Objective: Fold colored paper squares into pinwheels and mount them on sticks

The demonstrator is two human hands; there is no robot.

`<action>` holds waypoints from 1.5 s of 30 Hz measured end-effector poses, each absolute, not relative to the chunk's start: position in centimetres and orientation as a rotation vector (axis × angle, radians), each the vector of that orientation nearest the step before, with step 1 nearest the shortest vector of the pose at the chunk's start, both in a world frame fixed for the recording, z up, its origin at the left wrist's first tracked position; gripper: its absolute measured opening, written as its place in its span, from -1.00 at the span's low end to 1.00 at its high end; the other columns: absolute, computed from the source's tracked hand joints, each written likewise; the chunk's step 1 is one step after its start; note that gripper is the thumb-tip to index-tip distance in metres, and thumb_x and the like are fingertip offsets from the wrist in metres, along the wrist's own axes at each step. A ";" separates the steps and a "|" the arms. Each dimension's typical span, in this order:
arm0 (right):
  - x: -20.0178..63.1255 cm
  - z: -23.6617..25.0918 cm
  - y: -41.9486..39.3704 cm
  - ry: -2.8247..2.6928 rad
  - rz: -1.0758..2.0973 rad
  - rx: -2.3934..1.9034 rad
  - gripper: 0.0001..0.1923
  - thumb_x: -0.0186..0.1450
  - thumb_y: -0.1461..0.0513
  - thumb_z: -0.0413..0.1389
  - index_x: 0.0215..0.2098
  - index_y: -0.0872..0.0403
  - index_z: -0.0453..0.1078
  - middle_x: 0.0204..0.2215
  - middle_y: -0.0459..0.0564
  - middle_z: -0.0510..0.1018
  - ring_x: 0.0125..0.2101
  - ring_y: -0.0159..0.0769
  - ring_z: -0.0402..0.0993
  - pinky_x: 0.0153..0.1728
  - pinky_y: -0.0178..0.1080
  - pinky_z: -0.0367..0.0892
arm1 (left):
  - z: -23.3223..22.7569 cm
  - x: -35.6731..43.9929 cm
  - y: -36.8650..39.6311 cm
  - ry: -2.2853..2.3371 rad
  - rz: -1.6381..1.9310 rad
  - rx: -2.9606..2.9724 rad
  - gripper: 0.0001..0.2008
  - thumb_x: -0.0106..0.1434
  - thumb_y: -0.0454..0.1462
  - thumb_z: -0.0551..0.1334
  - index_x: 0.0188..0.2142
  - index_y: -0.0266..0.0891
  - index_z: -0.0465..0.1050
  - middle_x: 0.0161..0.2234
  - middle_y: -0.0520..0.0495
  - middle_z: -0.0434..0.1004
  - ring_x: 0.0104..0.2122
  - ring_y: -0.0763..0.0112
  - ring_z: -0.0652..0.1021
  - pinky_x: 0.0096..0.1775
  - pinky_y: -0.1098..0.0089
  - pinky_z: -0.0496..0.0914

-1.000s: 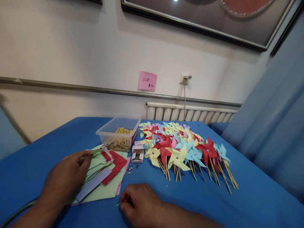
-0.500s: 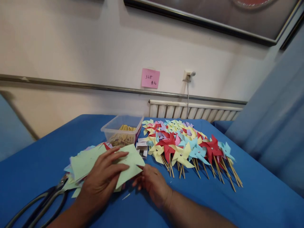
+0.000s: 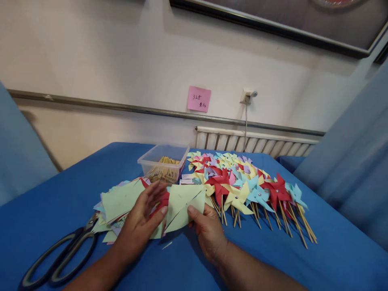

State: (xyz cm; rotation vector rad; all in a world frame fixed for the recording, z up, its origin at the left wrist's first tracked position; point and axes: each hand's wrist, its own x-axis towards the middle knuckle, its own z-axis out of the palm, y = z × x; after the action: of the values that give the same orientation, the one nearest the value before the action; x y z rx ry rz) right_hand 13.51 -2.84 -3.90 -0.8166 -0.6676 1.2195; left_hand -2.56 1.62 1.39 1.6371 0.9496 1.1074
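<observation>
A light green paper square (image 3: 183, 204) with diagonal cuts is held just above the blue table (image 3: 333, 258). My right hand (image 3: 207, 230) pinches its lower right edge. My left hand (image 3: 142, 220) holds its left edge with the fingers spread, resting over a stack of coloured paper squares (image 3: 119, 202). A small pale sliver (image 3: 167, 245) lies on the cloth below the sheet.
A big pile of finished paper pinwheels on wooden sticks (image 3: 242, 186) covers the table to the right. A clear plastic tub of sticks (image 3: 163, 163) stands behind the stack. Large black scissors (image 3: 57, 258) lie at the near left. Blue seats flank the table.
My left hand pulled a green sheet off the stack and brought it to the middle. My right hand left the cloth and took the sheet's right edge. The view shifted left, showing the scissors.
</observation>
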 end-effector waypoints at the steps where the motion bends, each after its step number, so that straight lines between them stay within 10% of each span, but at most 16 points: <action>1: 13.6 -3.9 -2.8 -0.670 1.218 -0.822 -0.67 0.10 0.05 0.32 -0.28 0.10 0.54 -0.45 -0.03 0.56 -0.53 -0.36 0.31 -0.49 -0.32 0.21 | 1.5 -2.4 1.6 0.947 1.039 1.532 -0.35 0.19 -0.11 0.27 0.22 -0.13 0.10 0.13 -0.23 0.40 0.07 0.09 0.48 -0.06 0.18 0.47; 5: 13.6 -4.4 -2.6 -0.671 1.233 -0.825 -0.67 0.12 0.05 0.32 -0.28 0.12 0.54 -0.48 -0.04 0.56 -0.56 -0.40 0.29 -0.53 -0.34 0.18 | 1.6 -1.8 1.3 0.941 0.787 1.360 -0.39 0.13 -0.14 0.34 0.11 -0.23 0.19 -0.37 0.00 0.55 -0.41 0.29 0.58 -0.43 0.37 0.43; 12: 13.5 -5.4 -2.3 -0.662 1.245 -0.870 -0.63 0.11 0.04 0.32 -0.26 0.14 0.54 -0.49 -0.05 0.56 -0.55 -0.41 0.32 -0.53 -0.35 0.21 | 1.3 -2.0 1.1 0.941 0.841 1.373 -0.53 0.09 -0.18 0.38 -0.03 -0.22 0.32 -0.51 0.12 0.49 -0.52 0.42 0.50 -0.48 0.45 0.34; 21: 13.2 -4.2 -3.2 -0.813 1.194 -0.864 -0.61 0.10 0.03 0.33 -0.25 0.16 0.57 -0.45 0.00 0.61 -0.50 -0.31 0.45 -0.41 -0.26 0.34 | 1.8 -2.3 1.4 0.781 0.692 1.286 -0.72 0.16 -0.14 0.35 -0.19 -0.25 0.49 -0.31 -0.06 0.65 -0.36 0.33 0.58 -0.28 0.37 0.43; 29: 12.9 -4.5 -3.2 -0.858 1.205 -0.866 -0.57 0.09 0.02 0.34 -0.21 0.16 0.58 -0.39 0.05 0.65 -0.45 -0.26 0.50 -0.36 -0.22 0.39 | 1.7 -2.5 1.4 0.772 0.798 1.121 -0.30 0.14 -0.24 0.38 0.23 -0.21 0.17 -0.07 -0.18 0.60 -0.18 0.19 0.60 -0.15 0.27 0.45; 45: 13.0 -4.5 -3.0 -0.873 1.210 -0.968 -0.51 0.02 -0.07 0.34 -0.33 0.18 0.56 -0.60 -0.07 0.52 -0.63 -0.45 0.26 -0.64 -0.40 0.14 | 2.0 -2.1 1.4 0.749 0.909 1.084 -0.10 0.08 -0.28 0.41 0.32 -0.22 -0.01 -0.30 -0.11 0.67 -0.40 0.29 0.63 -0.32 0.36 0.49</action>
State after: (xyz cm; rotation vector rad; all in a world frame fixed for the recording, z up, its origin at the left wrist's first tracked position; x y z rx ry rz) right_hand 12.97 -3.00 -4.47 -0.9684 -0.8729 1.2095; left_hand -2.08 1.36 2.00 1.0844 0.7491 0.9085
